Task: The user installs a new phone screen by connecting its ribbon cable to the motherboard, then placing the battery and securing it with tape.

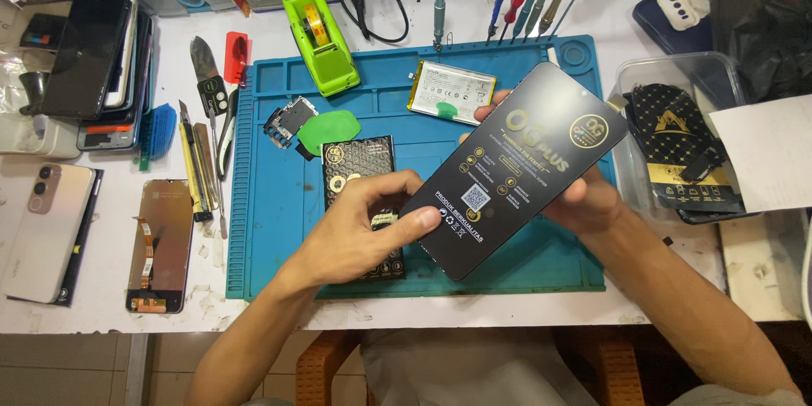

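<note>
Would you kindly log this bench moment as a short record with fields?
Left hand: pinches the lower corner of the black flat package
Right hand: supports the package from behind, fingertips at its upper edge
Package: tilted, held above the blue work mat
On mat: phone battery, green pick, black patterned sleeve
Left of mat: detached screen, pale phone

left hand (pixel 364 224) raised, thumb extended and pressing (fingers curled beneath); right hand (pixel 584 203) palm-up, fingers gripping from behind; both forearms angled inward from below.
</note>
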